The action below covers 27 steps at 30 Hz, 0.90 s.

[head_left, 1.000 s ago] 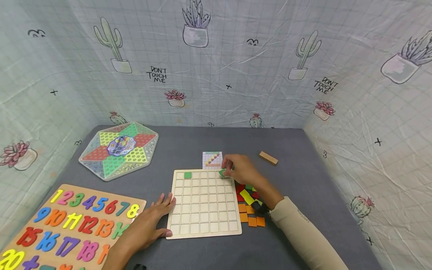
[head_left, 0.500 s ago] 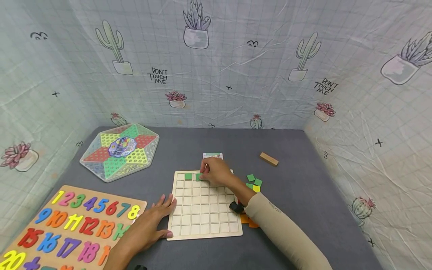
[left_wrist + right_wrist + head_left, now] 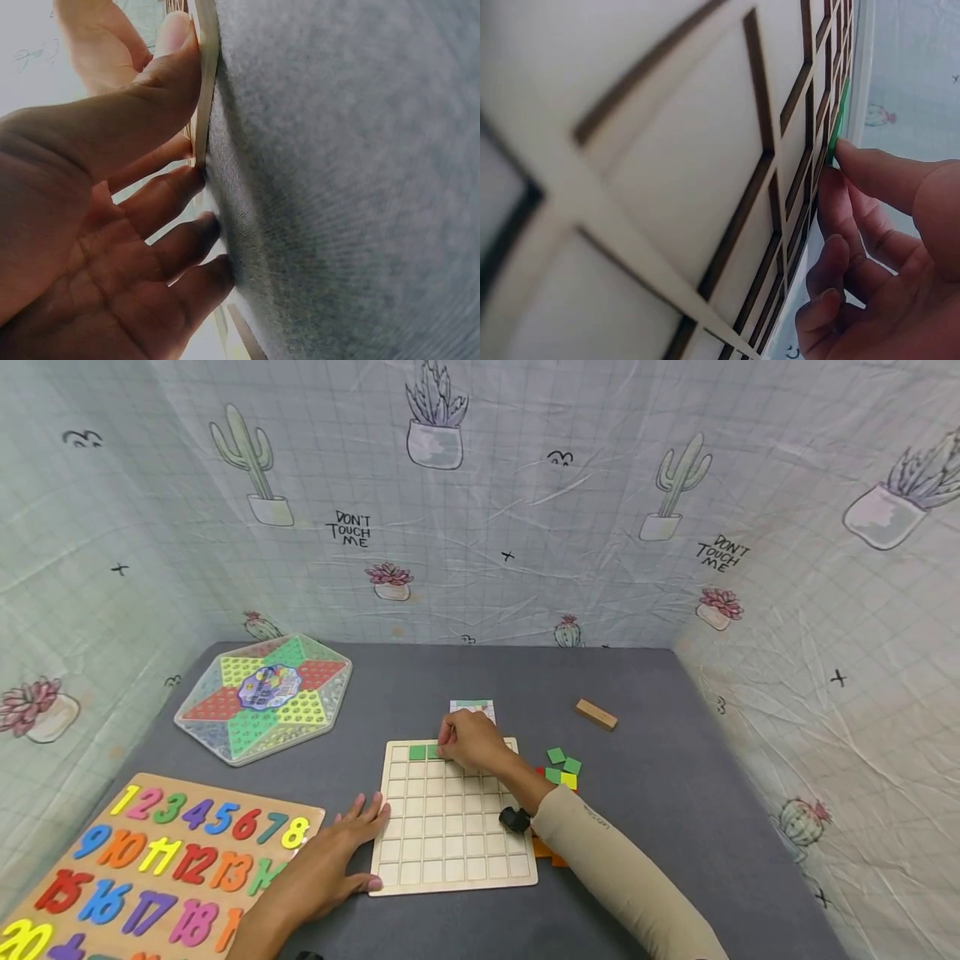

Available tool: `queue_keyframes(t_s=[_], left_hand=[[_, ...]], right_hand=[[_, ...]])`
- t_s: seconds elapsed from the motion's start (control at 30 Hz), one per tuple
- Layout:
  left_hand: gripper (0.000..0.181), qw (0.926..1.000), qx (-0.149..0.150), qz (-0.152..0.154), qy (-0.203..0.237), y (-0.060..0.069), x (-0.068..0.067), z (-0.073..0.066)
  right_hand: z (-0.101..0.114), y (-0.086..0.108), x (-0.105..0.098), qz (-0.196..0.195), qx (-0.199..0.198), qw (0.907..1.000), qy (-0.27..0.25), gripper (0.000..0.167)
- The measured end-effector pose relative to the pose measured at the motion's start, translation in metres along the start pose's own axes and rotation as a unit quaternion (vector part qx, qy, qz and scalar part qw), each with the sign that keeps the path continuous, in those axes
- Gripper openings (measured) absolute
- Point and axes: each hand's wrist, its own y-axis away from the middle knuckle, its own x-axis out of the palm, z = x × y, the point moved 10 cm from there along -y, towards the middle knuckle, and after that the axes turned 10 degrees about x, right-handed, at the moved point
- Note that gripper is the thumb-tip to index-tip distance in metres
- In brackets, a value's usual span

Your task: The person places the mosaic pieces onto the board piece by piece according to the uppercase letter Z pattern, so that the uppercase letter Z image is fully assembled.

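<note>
The right hand [image 3: 474, 743] reaches over the far edge of a pale wooden square grid board [image 3: 453, 822], which lies flat near the middle of the dark grey surface [image 3: 660, 760]. Its thumb and curled fingers pinch a small square green tile [image 3: 432, 752] at the third cell from the left in the far row; whether that tile is fully seated cannot be told. A second square green tile [image 3: 417, 752] lies just beside it, in the second cell.

The left hand [image 3: 341, 852] has its fingers spread loosely along the board's left edge, thumb on the near left corner, grasping nothing.

A printed paper card with a coloured grid [image 3: 472, 703] lies beyond the board, toward the surface's far edge, partly hidden by the right hand. Right of the board, loose green tiles [image 3: 555, 756], a yellow tile [image 3: 568, 782] and orange tiles [image 3: 541, 850] lie partly under the beige sleeve [image 3: 615, 868]. A small brown wooden block [image 3: 597, 714] lies farther toward the far right corner.

A hexagonal star-patterned game board [image 3: 262, 693] lies near the far left corner; a wooden number board with coloured numerals [image 3: 217, 794] lies along the left edge.
</note>
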Motion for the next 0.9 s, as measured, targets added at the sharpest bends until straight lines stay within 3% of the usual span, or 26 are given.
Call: queue_keyframes(t_s=[0.43,0.6,0.73,0.9], left_hand=[[0.095,1.0000,0.007,0.003,0.001,0.000,0.000,-0.001],[0.097,0.9999,0.004,0.009,0.009,-0.001,0.001,0.000],[0.097,0.9999,-0.001,0.011,0.008,-0.001,0.000,-0.001],[0.097,0.9999,-0.002,0.010,0.004,-0.003,-0.003,-0.003]], right_hand=[[-0.004,-0.003,0.003,0.014,-0.012,0.9998,-0.008,0.015],[-0.007,0.002,-0.008,0.016,-0.035,0.9990,-0.022,0.014],[-0.024,0.010,-0.025,0.011,-0.037,0.9986,-0.035,0.013],[-0.063,0.026,-0.054,0.005,-0.030,0.9988,-0.037,0.013]])
